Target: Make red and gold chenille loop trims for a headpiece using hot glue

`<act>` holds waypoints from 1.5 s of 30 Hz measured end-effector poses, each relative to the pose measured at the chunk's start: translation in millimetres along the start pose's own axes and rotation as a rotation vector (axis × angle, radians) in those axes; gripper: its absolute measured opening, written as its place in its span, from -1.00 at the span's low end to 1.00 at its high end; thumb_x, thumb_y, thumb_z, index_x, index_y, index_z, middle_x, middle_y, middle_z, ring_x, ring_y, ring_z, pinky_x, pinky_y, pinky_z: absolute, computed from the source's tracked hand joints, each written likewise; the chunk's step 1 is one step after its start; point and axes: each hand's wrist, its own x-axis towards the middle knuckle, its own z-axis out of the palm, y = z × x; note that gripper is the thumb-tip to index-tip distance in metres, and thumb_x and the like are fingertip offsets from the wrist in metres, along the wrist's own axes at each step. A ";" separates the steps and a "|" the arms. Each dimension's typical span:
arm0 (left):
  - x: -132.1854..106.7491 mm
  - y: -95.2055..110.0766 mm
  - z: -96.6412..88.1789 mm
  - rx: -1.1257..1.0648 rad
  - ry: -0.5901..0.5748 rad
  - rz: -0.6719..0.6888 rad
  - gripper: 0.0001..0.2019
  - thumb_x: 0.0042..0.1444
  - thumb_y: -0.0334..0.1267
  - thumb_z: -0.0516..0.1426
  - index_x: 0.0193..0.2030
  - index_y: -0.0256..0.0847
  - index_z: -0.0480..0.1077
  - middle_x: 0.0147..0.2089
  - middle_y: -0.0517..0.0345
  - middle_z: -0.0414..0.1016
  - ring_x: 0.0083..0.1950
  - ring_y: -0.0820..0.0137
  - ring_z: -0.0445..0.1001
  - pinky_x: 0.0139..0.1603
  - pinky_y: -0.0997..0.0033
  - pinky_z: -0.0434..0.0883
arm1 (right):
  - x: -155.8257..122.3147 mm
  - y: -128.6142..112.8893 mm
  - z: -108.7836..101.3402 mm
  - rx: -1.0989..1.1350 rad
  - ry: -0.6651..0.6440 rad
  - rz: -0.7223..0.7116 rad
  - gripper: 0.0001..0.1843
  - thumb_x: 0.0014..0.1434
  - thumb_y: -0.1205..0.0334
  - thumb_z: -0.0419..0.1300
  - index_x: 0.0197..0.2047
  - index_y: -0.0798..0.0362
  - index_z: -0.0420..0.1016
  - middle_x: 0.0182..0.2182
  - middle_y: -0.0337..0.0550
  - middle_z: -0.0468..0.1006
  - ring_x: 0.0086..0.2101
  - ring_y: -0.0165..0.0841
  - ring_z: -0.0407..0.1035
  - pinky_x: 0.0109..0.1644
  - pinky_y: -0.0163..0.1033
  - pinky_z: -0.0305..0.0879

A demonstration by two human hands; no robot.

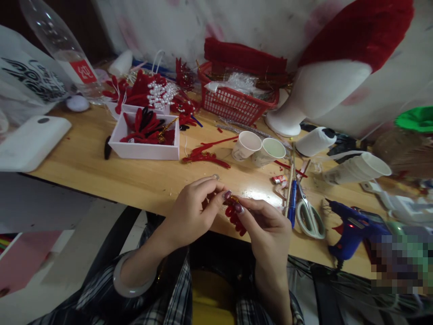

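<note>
Both my hands meet over the near edge of the wooden table (101, 176). My left hand (192, 210) is closed, its fingertips pinching one end of a small red pipe-cleaner ornament (235, 216) with a bit of gold on top. My right hand (267, 225) is closed too and pinches the same ornament from the other side, the red loops hanging below my thumb. A pale bangle (130, 282) sits on my left wrist.
A white box (145, 146) of red pieces and a red basket (233, 101) stand behind. Two paper cups (259, 149), a stack of cups lying on its side (358, 169), scissors (309, 216), a blue glue gun (352, 228) and a white foam head form (318, 95) lie to the right.
</note>
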 end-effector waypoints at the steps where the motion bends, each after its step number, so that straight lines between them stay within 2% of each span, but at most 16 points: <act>1: 0.7 0.5 -1.5 -0.069 -0.027 -0.053 -0.80 0.30 -0.30 0.07 -0.36 -0.23 0.40 -0.39 0.21 0.42 -0.37 0.47 0.41 -0.39 0.52 0.33 | 0.1 0.4 -0.2 0.000 -0.008 0.001 -0.80 0.16 0.38 0.35 -0.24 -0.14 0.71 -0.44 -0.31 0.70 -0.52 -0.56 0.55 -0.54 -0.60 0.42; 4: 2.8 0.8 -5.2 -0.225 -0.102 -0.171 -0.79 0.26 -0.23 0.08 -0.36 -0.24 0.43 -0.40 0.20 0.44 -0.37 0.44 0.42 -0.40 0.49 0.34 | 0.0 1.5 -0.7 0.005 -0.030 -0.007 -0.80 0.16 0.39 0.35 -0.23 -0.13 0.71 -0.44 -0.31 0.70 -0.52 -0.55 0.55 -0.51 -0.59 0.44; 9: 3.7 -1.0 -6.2 -0.322 -0.118 -0.230 -0.80 0.21 -0.21 0.10 -0.36 -0.25 0.44 -0.40 0.18 0.46 -0.36 0.43 0.42 -0.37 0.47 0.34 | -1.7 1.8 -0.3 0.031 -0.039 -0.019 -0.73 0.19 0.38 0.34 -0.13 -0.21 0.69 -0.31 -0.30 0.72 -0.46 -0.53 0.58 -0.43 -0.52 0.52; 15: 5.1 -0.6 -4.5 -0.401 -0.116 -0.273 -0.81 0.18 -0.21 0.13 -0.36 -0.26 0.47 -0.39 0.16 0.49 -0.33 0.42 0.45 -0.32 0.47 0.38 | -1.6 1.6 0.8 -0.001 -0.049 -0.067 -0.70 0.19 0.43 0.31 -0.18 -0.22 0.71 -0.41 -0.35 0.68 -0.50 -0.58 0.53 -0.51 -0.58 0.43; 20: 3.8 -3.4 -1.4 -0.440 -0.084 -0.298 -0.79 0.20 -0.18 0.17 -0.39 -0.24 0.48 -0.52 0.30 0.35 -0.51 0.55 0.27 -0.49 0.56 0.24 | -0.4 3.0 1.0 0.028 -0.014 -0.057 -0.71 0.16 0.43 0.32 -0.20 -0.20 0.71 -0.45 -0.35 0.67 -0.54 -0.58 0.50 -0.57 -0.58 0.36; 23: 1.2 -5.3 0.8 -0.479 -0.090 -0.310 -0.76 0.23 -0.14 0.17 -0.38 -0.25 0.46 -0.54 0.33 0.29 -0.54 0.58 0.22 -0.54 0.58 0.19 | -0.3 5.2 0.0 0.052 -0.008 -0.050 -0.70 0.16 0.43 0.33 -0.19 -0.21 0.72 -0.47 -0.33 0.68 -0.56 -0.55 0.50 -0.58 -0.54 0.37; 27: 0.2 -6.4 3.5 -0.587 -0.129 -0.336 -0.73 0.23 -0.11 0.17 -0.39 -0.27 0.43 -0.53 0.32 0.30 -0.54 0.59 0.24 -0.55 0.60 0.21 | -0.4 7.3 -2.3 0.086 -0.004 -0.033 -0.71 0.14 0.41 0.35 -0.20 -0.22 0.72 -0.47 -0.32 0.69 -0.54 -0.52 0.52 -0.49 -0.49 0.44; 31: 0.4 -6.3 4.1 -0.621 -0.112 -0.379 -0.75 0.17 -0.11 0.22 -0.34 -0.29 0.49 -0.48 0.25 0.40 -0.53 0.56 0.32 -0.51 0.55 0.31 | -0.5 8.9 -4.1 0.092 0.025 -0.003 -0.74 0.13 0.38 0.36 -0.21 -0.21 0.72 -0.46 -0.31 0.70 -0.54 -0.52 0.52 -0.48 -0.49 0.44; 35: 0.4 -4.0 1.6 -0.585 -0.131 -0.345 -0.79 0.16 -0.15 0.23 -0.32 -0.28 0.52 -0.40 0.19 0.51 -0.50 0.53 0.41 -0.45 0.52 0.39 | -0.6 10.6 -4.5 0.090 0.049 0.009 -0.77 0.10 0.36 0.38 -0.23 -0.18 0.72 -0.42 -0.28 0.71 -0.51 -0.47 0.53 -0.46 -0.43 0.48; 40: 1.0 -2.2 0.1 -0.601 -0.158 -0.303 -0.80 0.20 -0.16 0.19 -0.33 -0.26 0.49 -0.37 0.17 0.51 -0.41 0.48 0.48 -0.36 0.50 0.48 | -0.7 10.4 -4.7 0.096 0.054 0.031 -0.78 0.09 0.36 0.39 -0.24 -0.19 0.72 -0.41 -0.28 0.71 -0.51 -0.48 0.53 -0.46 -0.43 0.48; 45: 0.5 -5.8 2.1 -0.678 -0.197 -0.330 -0.80 0.20 -0.18 0.20 -0.34 -0.28 0.50 -0.39 0.17 0.53 -0.40 0.49 0.50 -0.32 0.51 0.49 | -0.1 10.0 -4.7 0.106 0.056 0.037 -0.80 0.09 0.35 0.40 -0.24 -0.16 0.73 -0.44 -0.27 0.70 -0.53 -0.48 0.52 -0.48 -0.43 0.47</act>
